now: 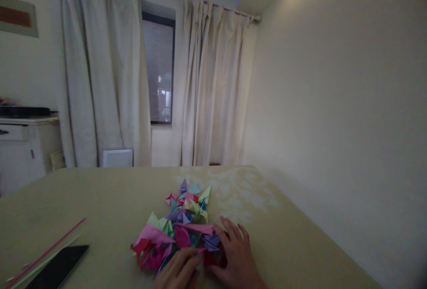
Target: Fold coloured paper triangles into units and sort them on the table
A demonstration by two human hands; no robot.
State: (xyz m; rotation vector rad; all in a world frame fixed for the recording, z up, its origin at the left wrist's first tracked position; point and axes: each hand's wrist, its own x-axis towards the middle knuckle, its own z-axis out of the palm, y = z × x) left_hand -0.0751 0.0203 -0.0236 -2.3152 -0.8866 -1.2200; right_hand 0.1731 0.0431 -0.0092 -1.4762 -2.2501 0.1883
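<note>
A heap of folded coloured paper pieces, pink, green, blue and purple, lies on the pale green table. Both of my hands rest at the near edge of the heap. My left hand has its fingers curled together against a pink and red piece, though a grip cannot be made out. My right hand lies over the heap's right side with its fingers stretched out and spread, touching red and purple pieces.
A black phone lies at the table's near left. Beside it lie thin pink and green sticks. Curtains and a window stand behind the table. A white cabinet is at the left, a wall at the right.
</note>
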